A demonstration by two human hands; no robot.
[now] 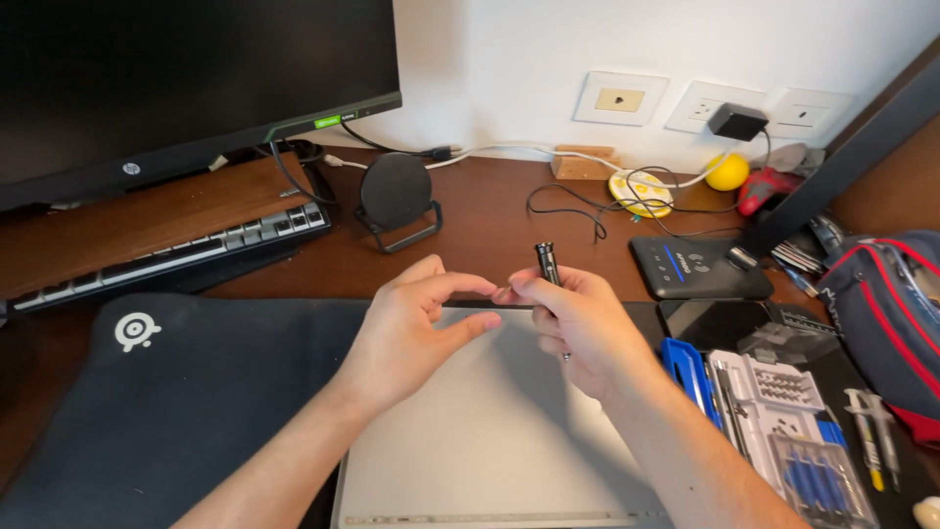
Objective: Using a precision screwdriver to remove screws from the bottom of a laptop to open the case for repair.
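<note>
My right hand (578, 323) is closed around a small dark screwdriver (546, 261), whose knurled handle end sticks up above my fingers. My left hand (411, 328) hovers just to its left, fingers curled and apart, fingertips almost touching the right hand's fingertips; whether it pinches anything tiny is too small to tell. Both hands are above a closed silver laptop (490, 431) that lies on a dark desk mat (186, 392).
An open screwdriver bit kit (774, 402) with blue tools lies right of the laptop. Behind are a dark phone (715, 318), a black drive (695, 266), a round black charger stand (395, 196), a keyboard (166, 255), a monitor (176, 78), cables and a red-trimmed bag (896, 304).
</note>
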